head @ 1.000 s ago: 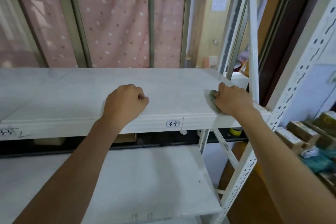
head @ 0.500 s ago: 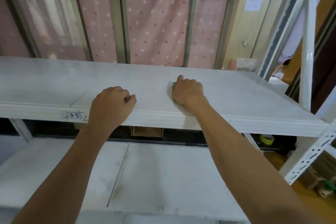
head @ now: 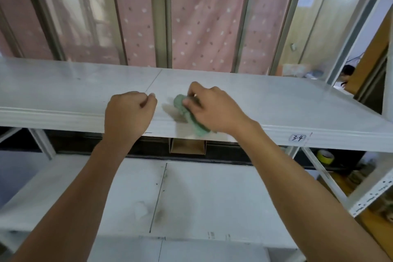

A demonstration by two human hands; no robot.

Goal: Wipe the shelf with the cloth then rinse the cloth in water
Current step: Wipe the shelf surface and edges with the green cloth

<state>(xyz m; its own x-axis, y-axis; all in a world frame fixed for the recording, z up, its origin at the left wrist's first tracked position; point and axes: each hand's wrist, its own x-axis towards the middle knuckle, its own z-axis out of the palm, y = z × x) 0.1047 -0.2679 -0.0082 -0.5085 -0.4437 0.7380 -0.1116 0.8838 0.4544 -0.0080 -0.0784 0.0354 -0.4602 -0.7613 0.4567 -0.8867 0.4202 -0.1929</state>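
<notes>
A white shelf board (head: 276, 102) runs across the view at chest height. My right hand (head: 214, 108) presses a green cloth (head: 187, 112) onto it near the front edge, at the middle; most of the cloth is hidden under the palm, and its lower end hangs over the edge. My left hand (head: 127, 112) rests as a closed fist on the shelf's front lip, a short gap to the left of the cloth, holding nothing.
A lower white shelf (head: 191, 198) lies below, with dark smudges along its seam. Pink dotted curtains (head: 204, 17) hang behind metal window bars. A perforated white upright (head: 374, 189) stands at the right. A yellow tape roll (head: 325, 156) and a cardboard box (head: 187, 147) sit behind the shelves.
My right hand has swept the cloth leftward along the shelf from its right end to the middle, close to my left fist. More of the cloth now shows. The view has shifted with it.
</notes>
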